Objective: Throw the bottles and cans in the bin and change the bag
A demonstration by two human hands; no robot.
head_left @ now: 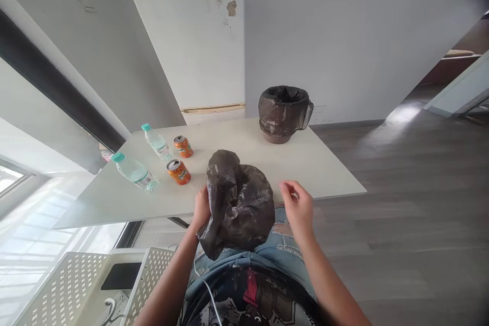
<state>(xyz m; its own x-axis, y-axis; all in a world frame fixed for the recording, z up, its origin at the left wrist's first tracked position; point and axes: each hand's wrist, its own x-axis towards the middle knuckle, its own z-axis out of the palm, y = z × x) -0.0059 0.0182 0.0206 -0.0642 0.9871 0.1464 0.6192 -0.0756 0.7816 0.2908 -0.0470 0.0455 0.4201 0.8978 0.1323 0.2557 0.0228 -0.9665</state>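
Note:
A puffed-out, crumpled black plastic bag point(244, 209) is in front of me, above my lap and the table's near edge. My left hand point(202, 206) grips its left side, with the fingers partly hidden behind the plastic. To the right of the bag and apart from it, my right hand point(298, 204) is raised with its fingers curled in to the thumb, and nothing shows in them. Farther back on the table stands a small brown bin point(277, 138), its rim and sides wrapped in a black bin liner point(280, 117).
On the white table point(324, 168), two orange drink cans point(179, 172) stand left of the bag. Beside them are two clear bottles point(137, 174) with green caps. A white fridge point(198, 51) stands behind. At lower left is a perforated white cart point(69, 285); a white cable point(209, 290) crosses my shirt.

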